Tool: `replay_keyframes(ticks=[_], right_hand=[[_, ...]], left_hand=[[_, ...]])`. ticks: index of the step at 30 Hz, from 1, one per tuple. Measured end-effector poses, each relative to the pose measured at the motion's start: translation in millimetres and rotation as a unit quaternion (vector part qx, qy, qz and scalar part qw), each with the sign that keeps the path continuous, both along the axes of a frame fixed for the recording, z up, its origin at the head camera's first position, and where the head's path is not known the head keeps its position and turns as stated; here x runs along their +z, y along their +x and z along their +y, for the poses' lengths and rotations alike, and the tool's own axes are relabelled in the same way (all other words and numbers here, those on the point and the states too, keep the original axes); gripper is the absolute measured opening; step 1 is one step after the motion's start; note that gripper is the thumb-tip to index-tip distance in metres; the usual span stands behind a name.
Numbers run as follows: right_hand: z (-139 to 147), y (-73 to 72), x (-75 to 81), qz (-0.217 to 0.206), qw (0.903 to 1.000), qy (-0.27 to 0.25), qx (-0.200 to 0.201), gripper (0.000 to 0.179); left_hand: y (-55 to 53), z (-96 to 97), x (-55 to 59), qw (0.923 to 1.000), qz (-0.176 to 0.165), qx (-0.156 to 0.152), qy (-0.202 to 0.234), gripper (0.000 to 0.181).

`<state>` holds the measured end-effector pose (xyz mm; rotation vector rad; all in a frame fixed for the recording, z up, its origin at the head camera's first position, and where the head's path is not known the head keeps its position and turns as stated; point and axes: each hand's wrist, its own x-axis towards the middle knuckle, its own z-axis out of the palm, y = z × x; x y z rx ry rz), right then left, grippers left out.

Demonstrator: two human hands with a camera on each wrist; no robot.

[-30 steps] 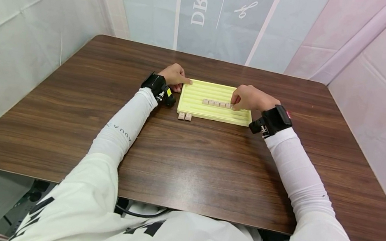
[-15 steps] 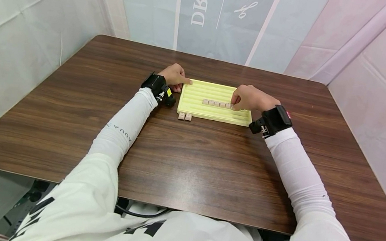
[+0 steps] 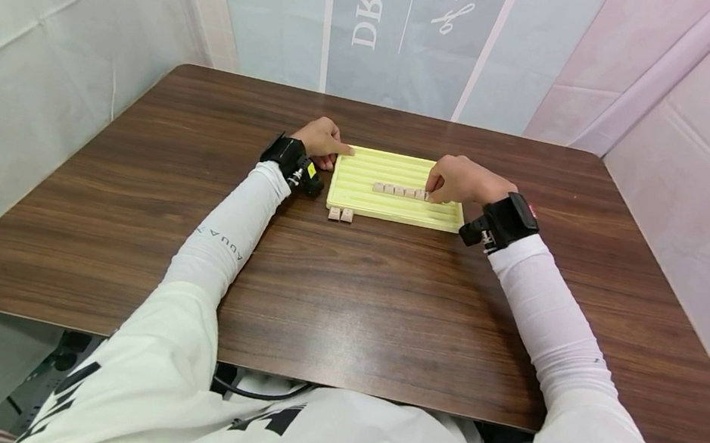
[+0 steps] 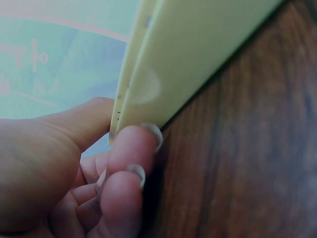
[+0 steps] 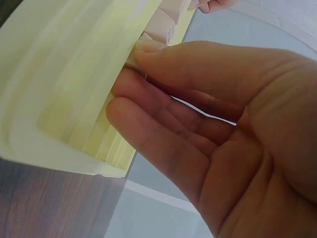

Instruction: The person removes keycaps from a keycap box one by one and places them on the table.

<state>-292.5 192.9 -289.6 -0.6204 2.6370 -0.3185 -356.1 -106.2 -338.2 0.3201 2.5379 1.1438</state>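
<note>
Evidently the tile point(image 5: 134, 64) being handled is at the right end of the row point(image 3: 398, 190), right of mid-frame, mostly covered by fingers. The right hand point(image 3: 464, 180) has its grip clamped on it, thumb against fingertip; whether the tile rests fully in its groove or slightly above, I cannot tell. For a neat fit, the pinch should probably be light, with the pressure straight down and a touch leftward, so that the tile lines up without tipping its neighbours or crowding the row askew.

Holding all this is the tray point(image 3: 396, 174), yellow, shallow and ridged, near the middle of the frame. Its contents are small pale tiles, set side by side along one groove in its lower half, with ridges above and below them. At its upper left corner, the left hand point(image 3: 320, 141) has its grip clamped on the tray, thumb over the rim and fingers against the outer wall; a firm hold there seems the best guard against sliding. Outside, a pair point(image 3: 334, 214) of similar tiles is on the tabletop point(image 3: 343, 304), just beside the tray's lower left edge.
</note>
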Motion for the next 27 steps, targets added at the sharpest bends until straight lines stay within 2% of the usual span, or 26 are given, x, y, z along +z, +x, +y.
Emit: replay_keyframes(ticks=[27], right_hand=[[3.3, 0.9, 1.6, 0.000, 0.9999, -0.006, 0.015, 0.016]], left_hand=[[-1.7, 0.4, -1.1, 1.0000, 0.004, 0.001, -0.004, 0.032]])
